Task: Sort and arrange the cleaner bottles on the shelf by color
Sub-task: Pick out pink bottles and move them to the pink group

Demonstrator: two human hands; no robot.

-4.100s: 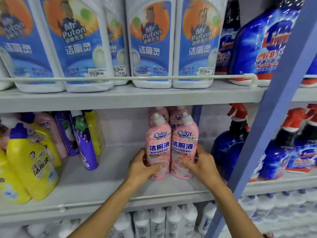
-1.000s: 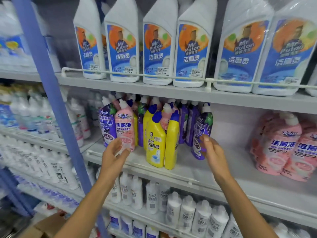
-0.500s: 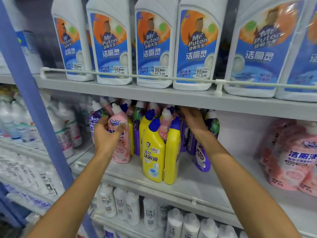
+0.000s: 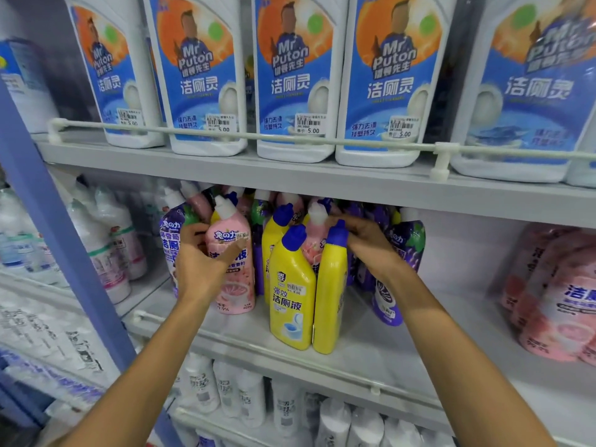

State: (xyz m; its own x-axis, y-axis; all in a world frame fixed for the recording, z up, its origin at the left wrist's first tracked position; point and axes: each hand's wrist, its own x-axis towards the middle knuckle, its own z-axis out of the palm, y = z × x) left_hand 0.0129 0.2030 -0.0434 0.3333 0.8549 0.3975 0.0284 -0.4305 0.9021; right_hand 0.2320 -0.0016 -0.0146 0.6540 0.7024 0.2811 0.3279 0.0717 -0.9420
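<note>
Hands are both up at the middle shelf [image 4: 364, 346], in a mixed cluster of cleaner bottles at its left end.

Head view: the left hand [image 4: 200, 269] wraps the front pink bottle [image 4: 233, 285] around its waist, thumb across the label and fingers curled behind. The bottle stands upright on the shelf, touching a purple one on its left. The right hand [image 4: 367, 243] reaches over the blue caps of the two yellow bottles [image 4: 292, 298], its fingertips at the neck of a second pink bottle [image 4: 317, 237] wedged behind them. Whether it has closed on that neck I cannot tell. Purple bottles [image 4: 404, 246] stand just beside that wrist. Other pink ones are gathered at the far right [image 4: 554, 311], well apart.

My judgement is that both pink bottles are being pulled out to join that group. The front one should come out easily: lift it straight and clear of its neighbours. The rear one needs care. Draw it up by the neck between the yellow caps, not forwards, or the yellow bottles, standing near the shelf edge, may tip off.
</note>
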